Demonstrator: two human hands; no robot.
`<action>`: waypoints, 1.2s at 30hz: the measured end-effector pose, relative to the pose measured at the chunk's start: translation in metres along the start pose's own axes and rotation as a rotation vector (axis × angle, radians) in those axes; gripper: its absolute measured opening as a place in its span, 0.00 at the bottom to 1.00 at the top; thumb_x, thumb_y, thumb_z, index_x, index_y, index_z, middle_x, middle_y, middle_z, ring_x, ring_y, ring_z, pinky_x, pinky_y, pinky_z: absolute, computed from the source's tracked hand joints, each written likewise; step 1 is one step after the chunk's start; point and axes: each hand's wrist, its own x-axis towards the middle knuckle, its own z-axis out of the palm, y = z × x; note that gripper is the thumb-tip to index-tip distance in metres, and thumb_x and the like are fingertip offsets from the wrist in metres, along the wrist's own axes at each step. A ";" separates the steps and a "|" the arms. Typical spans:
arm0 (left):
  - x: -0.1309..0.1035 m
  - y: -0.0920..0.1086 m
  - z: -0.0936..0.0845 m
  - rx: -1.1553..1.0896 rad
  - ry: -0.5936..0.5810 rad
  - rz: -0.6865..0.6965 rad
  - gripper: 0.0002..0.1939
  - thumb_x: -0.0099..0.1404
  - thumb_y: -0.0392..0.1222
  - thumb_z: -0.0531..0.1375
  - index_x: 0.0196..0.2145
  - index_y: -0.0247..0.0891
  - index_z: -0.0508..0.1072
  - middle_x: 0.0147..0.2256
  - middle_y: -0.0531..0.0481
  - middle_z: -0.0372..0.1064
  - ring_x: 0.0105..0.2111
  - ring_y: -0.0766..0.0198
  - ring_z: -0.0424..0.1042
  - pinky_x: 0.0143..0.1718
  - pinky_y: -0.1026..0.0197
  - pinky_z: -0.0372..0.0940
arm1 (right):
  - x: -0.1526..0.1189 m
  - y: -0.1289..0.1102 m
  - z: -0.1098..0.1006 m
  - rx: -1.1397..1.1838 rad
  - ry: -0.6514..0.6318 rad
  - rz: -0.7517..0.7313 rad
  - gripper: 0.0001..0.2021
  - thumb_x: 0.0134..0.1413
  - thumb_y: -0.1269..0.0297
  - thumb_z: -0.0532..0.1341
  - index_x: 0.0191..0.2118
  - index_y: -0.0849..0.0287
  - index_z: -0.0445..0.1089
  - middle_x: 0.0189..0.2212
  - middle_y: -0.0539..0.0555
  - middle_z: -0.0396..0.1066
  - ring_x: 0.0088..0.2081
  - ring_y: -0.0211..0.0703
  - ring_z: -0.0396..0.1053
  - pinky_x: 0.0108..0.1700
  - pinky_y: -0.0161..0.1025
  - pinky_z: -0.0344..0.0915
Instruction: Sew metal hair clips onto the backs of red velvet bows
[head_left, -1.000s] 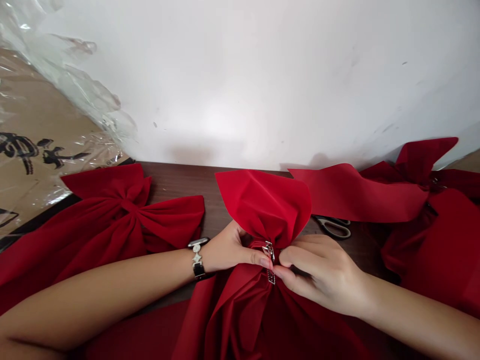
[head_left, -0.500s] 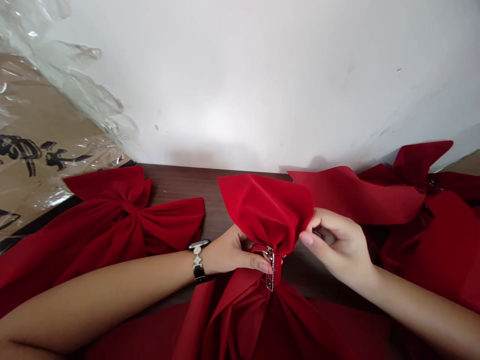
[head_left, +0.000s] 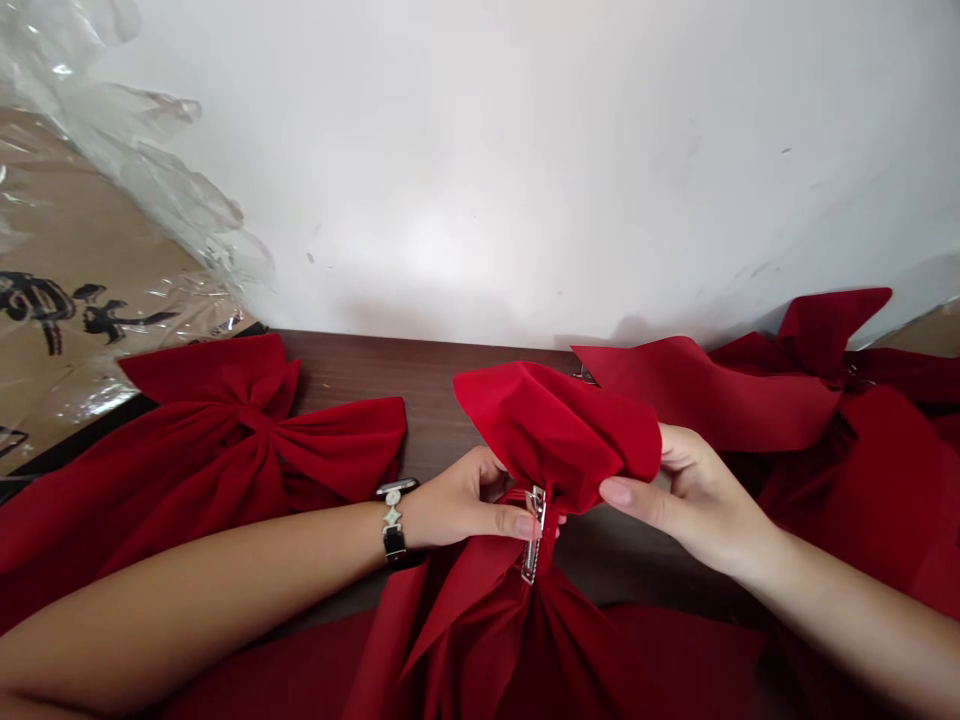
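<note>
A large red fabric bow [head_left: 555, 425] is held up between my two hands, its back side toward me. A silver metal hair clip [head_left: 534, 535] runs along the gathered middle. My left hand [head_left: 491, 500] is closed round that middle, thumb pressed by the clip; some of its fingers are hidden behind the cloth. On the upper loop's right edge, my right hand [head_left: 690, 490] pinches the fabric, with the thumb in front and the fingers behind. Long red tails [head_left: 480, 640] fall below the clip toward me.
Another red bow [head_left: 255, 415] lies at the left on the dark wooden table [head_left: 360, 365]. More red bows [head_left: 832, 400] are heaped at the right. A cardboard box [head_left: 82, 230] wrapped in clear plastic stands at the far left, and a white wall [head_left: 480, 180] rises behind.
My right hand has moved slightly right, pulling the upper loop out to that side and taking a fuller grip on its edge. My left hand stays at the middle; the clip tilts a little more.
</note>
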 end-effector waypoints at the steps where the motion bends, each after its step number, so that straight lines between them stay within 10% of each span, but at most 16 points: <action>1: 0.000 0.000 0.000 -0.028 -0.003 -0.018 0.17 0.53 0.46 0.70 0.37 0.32 0.74 0.34 0.46 0.74 0.34 0.63 0.74 0.36 0.63 0.69 | 0.000 0.002 -0.001 0.020 -0.018 0.003 0.04 0.56 0.69 0.64 0.36 0.53 0.74 0.33 0.47 0.74 0.35 0.33 0.71 0.39 0.27 0.68; 15: 0.001 -0.003 -0.002 0.366 0.064 0.082 0.15 0.58 0.46 0.65 0.39 0.32 0.73 0.38 0.45 0.73 0.40 0.60 0.71 0.46 0.59 0.65 | 0.008 0.012 0.002 -0.005 -0.035 0.369 0.09 0.53 0.63 0.66 0.39 0.59 0.72 0.35 0.51 0.75 0.38 0.40 0.72 0.40 0.33 0.67; 24: -0.001 0.000 -0.001 0.123 0.061 -0.020 0.15 0.58 0.47 0.66 0.37 0.33 0.74 0.34 0.44 0.75 0.34 0.62 0.74 0.40 0.61 0.68 | 0.007 0.020 0.004 0.393 -0.110 0.301 0.08 0.55 0.63 0.64 0.35 0.62 0.69 0.31 0.52 0.72 0.32 0.38 0.70 0.37 0.37 0.69; 29: -0.004 -0.001 -0.002 0.008 0.001 -0.038 0.17 0.58 0.47 0.66 0.40 0.32 0.75 0.37 0.41 0.75 0.35 0.62 0.74 0.39 0.62 0.68 | 0.014 0.027 -0.019 0.404 -0.341 0.223 0.12 0.49 0.60 0.67 0.32 0.64 0.69 0.28 0.51 0.71 0.32 0.37 0.69 0.37 0.35 0.67; 36: -0.001 0.002 0.001 0.007 -0.046 -0.052 0.18 0.59 0.46 0.65 0.44 0.33 0.75 0.43 0.39 0.73 0.37 0.62 0.73 0.42 0.60 0.69 | 0.018 0.027 -0.015 0.238 -0.316 0.228 0.07 0.54 0.72 0.61 0.26 0.64 0.70 0.23 0.49 0.71 0.25 0.31 0.67 0.29 0.29 0.64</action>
